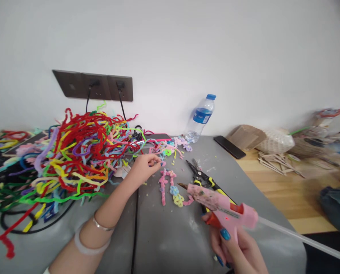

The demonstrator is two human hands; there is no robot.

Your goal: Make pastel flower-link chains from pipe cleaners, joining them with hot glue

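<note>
left arm [112,205] reaching from lower left, left hand [147,166] curling, fingertips [160,164] nearly meeting, any hold unclear, right hand [235,245] gripping a pink glue gun [212,198] lower right, nozzle [182,185] pointing left, flower chain [174,190] lying on counter [164,236] mid-frame

Bright, soft light; a faint shadow falls on the wall [170,49] beside the bottle [201,118]. Pale glare marks the table [191,227], lower centre. The right edge is blurred and stretched, its upper corner dim.
</note>
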